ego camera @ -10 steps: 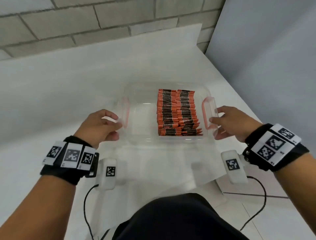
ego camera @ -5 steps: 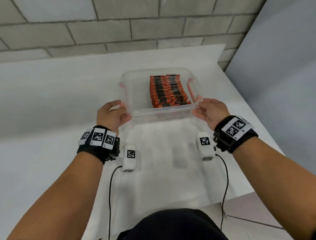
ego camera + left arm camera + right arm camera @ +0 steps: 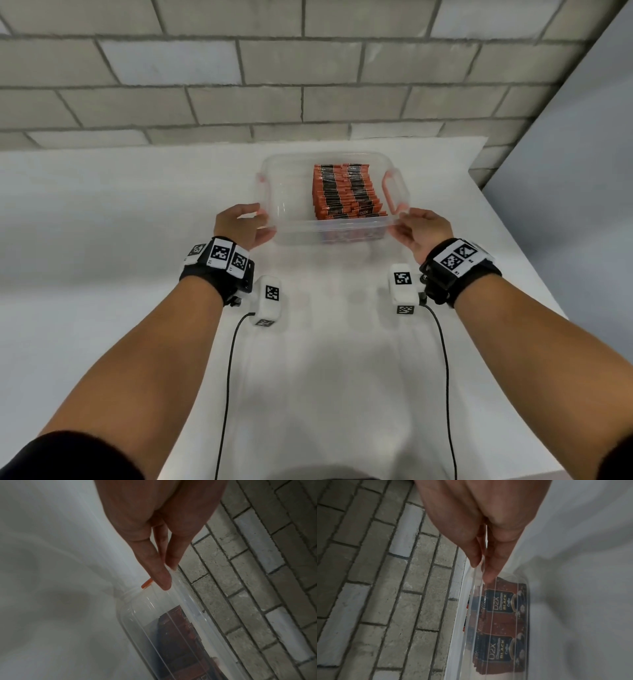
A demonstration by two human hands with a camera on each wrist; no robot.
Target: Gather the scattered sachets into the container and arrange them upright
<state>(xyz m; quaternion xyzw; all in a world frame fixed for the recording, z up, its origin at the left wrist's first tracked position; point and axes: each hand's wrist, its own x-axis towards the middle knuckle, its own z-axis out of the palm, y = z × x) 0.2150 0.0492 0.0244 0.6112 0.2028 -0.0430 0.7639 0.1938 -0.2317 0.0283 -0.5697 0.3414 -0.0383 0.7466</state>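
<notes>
A white table (image 3: 102, 240) is carrying everything here, its top covered by a smooth, pale sheet and its far edge lying against a grey brick wall (image 3: 308, 68). A clear plastic container (image 3: 294, 226) is sitting directly on it, toward the far right, with orange sachets (image 3: 346, 192) standing packed in its right half. Soft grey shadows are lying across the near part of the surface.
</notes>
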